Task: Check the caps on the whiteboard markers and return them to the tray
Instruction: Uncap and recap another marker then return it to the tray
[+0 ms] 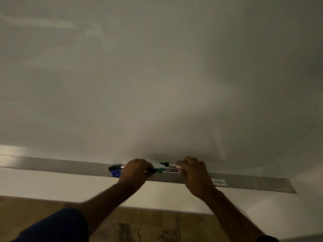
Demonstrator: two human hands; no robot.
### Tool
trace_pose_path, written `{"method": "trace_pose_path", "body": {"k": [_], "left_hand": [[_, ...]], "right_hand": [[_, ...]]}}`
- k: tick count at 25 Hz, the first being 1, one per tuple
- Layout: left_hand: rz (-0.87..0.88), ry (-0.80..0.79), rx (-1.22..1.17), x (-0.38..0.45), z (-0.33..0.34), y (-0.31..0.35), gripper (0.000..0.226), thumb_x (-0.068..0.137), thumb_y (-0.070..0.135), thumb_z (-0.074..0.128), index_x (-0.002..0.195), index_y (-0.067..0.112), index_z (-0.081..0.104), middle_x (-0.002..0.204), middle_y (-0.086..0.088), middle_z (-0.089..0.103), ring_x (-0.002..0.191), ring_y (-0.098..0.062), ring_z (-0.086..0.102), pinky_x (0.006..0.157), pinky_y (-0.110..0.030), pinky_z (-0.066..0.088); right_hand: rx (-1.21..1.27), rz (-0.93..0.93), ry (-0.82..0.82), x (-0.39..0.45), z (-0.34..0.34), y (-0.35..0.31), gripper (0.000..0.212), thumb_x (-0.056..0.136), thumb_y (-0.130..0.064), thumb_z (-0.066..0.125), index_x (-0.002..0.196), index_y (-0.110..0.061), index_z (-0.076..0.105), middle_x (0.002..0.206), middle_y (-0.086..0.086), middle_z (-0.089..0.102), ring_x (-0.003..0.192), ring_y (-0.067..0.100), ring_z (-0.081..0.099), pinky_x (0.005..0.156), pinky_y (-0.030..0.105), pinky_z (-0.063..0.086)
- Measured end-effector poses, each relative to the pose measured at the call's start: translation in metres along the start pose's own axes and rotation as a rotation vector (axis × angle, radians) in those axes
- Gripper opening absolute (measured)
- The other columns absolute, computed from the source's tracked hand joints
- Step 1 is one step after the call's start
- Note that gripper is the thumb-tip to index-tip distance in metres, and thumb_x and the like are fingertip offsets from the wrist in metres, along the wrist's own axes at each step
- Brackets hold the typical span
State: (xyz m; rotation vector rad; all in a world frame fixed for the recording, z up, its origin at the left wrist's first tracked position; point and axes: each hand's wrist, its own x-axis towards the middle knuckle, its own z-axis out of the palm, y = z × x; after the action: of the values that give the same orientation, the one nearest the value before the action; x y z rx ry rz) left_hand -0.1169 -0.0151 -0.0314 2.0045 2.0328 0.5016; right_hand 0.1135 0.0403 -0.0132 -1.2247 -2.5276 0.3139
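A long metal tray [70, 165] runs under the whiteboard [157, 84]. A green marker [168, 170] with a "camlin" label lies level over the tray between my hands. My left hand [134, 172] pinches the dark piece at its left end. My right hand [192, 172] grips its right end. Whether that dark piece is a cap, I cannot tell. Just behind it a black-tipped marker [165, 163] lies against the board, its tail hidden under my right fingers. Left of my left hand lie a black marker [115, 167] and blue markers [116, 173].
Two pale markers [219, 182] rest in the tray to the right of my right wrist. The tray ends at the far right [291, 186]. Below are a white wall strip, a wooden floor and a patterned rug [148, 229]. The lighting is dim.
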Motion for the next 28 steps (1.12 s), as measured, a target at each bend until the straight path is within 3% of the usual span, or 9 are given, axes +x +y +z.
{"method": "trace_pose_path", "body": {"k": [3,6,9,12,17,22,28], "left_hand": [[0.059,0.131,-0.16,0.0,-0.06,0.014,0.022,0.083,0.028,0.069,0.105,0.03,0.068,0.093,0.011,0.07,0.07,-0.001,0.055,0.068,-0.016,0.045],[0.141,0.287,-0.303,-0.005,-0.132,0.036,0.023,0.08,0.025,0.072,0.102,0.033,0.07,0.088,0.019,0.069,0.07,-0.005,0.061,0.061,-0.008,0.045],[0.141,0.411,-0.437,-0.012,-0.19,0.056,0.018,0.076,0.025,0.075,0.092,0.033,0.074,0.077,0.016,0.071,0.067,-0.01,0.062,0.056,-0.012,0.047],[0.157,0.473,-0.572,-0.023,-0.23,0.071,0.02,0.07,0.039,0.07,0.089,0.037,0.073,0.077,0.013,0.072,0.064,-0.011,0.064,0.058,-0.02,0.052],[0.285,0.488,-0.641,-0.038,-0.267,0.087,0.021,0.072,0.035,0.066,0.092,0.038,0.072,0.088,0.011,0.073,0.07,-0.009,0.066,0.063,-0.022,0.055],[0.316,0.501,-0.541,-0.048,-0.285,0.096,0.021,0.077,0.029,0.065,0.094,0.041,0.071,0.088,0.016,0.071,0.071,-0.006,0.064,0.064,-0.017,0.051],[0.343,0.471,-0.507,-0.061,-0.292,0.104,0.021,0.075,0.029,0.067,0.093,0.04,0.072,0.086,0.018,0.07,0.074,-0.01,0.063,0.066,-0.022,0.051]], "right_hand": [[0.122,-0.036,0.138,0.01,-0.054,-0.019,0.024,0.096,-0.019,0.053,0.119,-0.017,0.06,0.099,0.006,0.057,0.083,0.021,0.054,0.071,0.037,0.049],[0.174,-0.111,0.259,0.019,-0.112,-0.046,0.025,0.096,-0.021,0.052,0.12,-0.018,0.06,0.091,0.002,0.051,0.07,0.017,0.052,0.061,0.032,0.049],[0.192,-0.198,0.322,0.018,-0.162,-0.075,0.032,0.096,-0.028,0.046,0.124,-0.02,0.059,0.085,-0.004,0.05,0.066,0.011,0.049,0.057,0.021,0.042],[0.187,-0.269,0.348,0.01,-0.202,-0.101,0.034,0.094,-0.029,0.046,0.125,-0.02,0.059,0.081,-0.002,0.054,0.063,0.012,0.051,0.054,0.028,0.044],[0.125,-0.346,0.41,0.003,-0.24,-0.126,0.032,0.093,-0.027,0.049,0.122,-0.021,0.061,0.082,-0.002,0.054,0.063,0.013,0.05,0.053,0.033,0.045],[0.086,-0.377,0.43,0.001,-0.253,-0.137,0.031,0.092,-0.026,0.051,0.121,-0.021,0.062,0.081,-0.002,0.055,0.063,0.014,0.05,0.054,0.035,0.046],[0.063,-0.401,0.422,-0.006,-0.26,-0.143,0.032,0.092,-0.028,0.049,0.121,-0.021,0.062,0.081,-0.003,0.055,0.066,0.011,0.049,0.056,0.03,0.043]]}}
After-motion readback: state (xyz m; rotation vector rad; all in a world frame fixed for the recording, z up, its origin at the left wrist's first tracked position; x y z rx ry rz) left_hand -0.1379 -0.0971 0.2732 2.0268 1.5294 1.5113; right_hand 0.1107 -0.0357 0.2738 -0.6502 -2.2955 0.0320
